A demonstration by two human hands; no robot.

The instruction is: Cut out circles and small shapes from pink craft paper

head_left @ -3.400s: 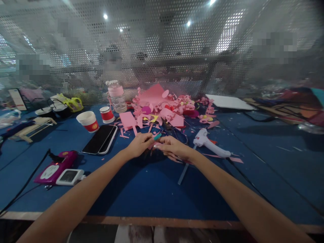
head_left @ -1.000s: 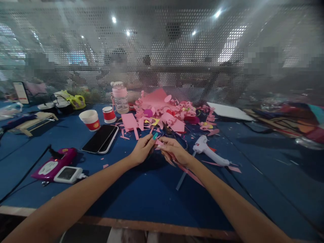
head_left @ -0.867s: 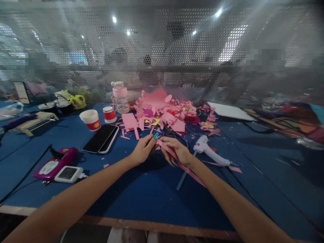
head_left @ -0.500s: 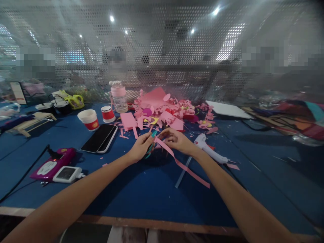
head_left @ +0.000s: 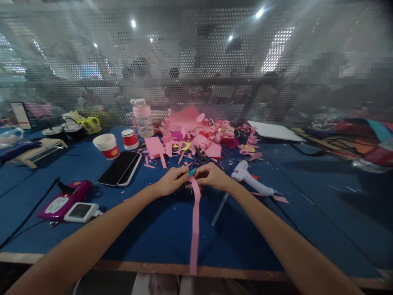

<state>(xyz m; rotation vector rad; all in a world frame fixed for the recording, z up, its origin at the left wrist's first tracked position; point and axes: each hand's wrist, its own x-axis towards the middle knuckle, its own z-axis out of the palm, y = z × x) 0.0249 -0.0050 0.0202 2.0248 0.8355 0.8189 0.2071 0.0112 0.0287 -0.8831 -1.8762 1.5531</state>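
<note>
A long pink paper strip [head_left: 195,221] hangs from between my fingertips down to the table's front edge. My left hand [head_left: 172,181] is closed on its upper end, with a teal nail showing at the thumb. Pressed up against it, my right hand [head_left: 212,176] pinches the same end from the other side. My fingers partly hide the top of the strip. Just behind the hands lies a dark tool, perhaps scissors [head_left: 201,155], among pink paper scraps [head_left: 208,141]. A translucent glue stick [head_left: 219,211] lies beneath my right forearm.
A white glue gun [head_left: 253,180] lies right of my right hand. Left are a phone [head_left: 115,168], paper cups [head_left: 106,143], a purple power device [head_left: 66,198] and a white gadget [head_left: 82,212]. A bottle [head_left: 143,119] stands at the back before a perforated screen [head_left: 196,53].
The strip has swung from slanting out to the right to hanging straight down towards me. Both hands have closed together at its upper end, and the right hand has turned inward.
</note>
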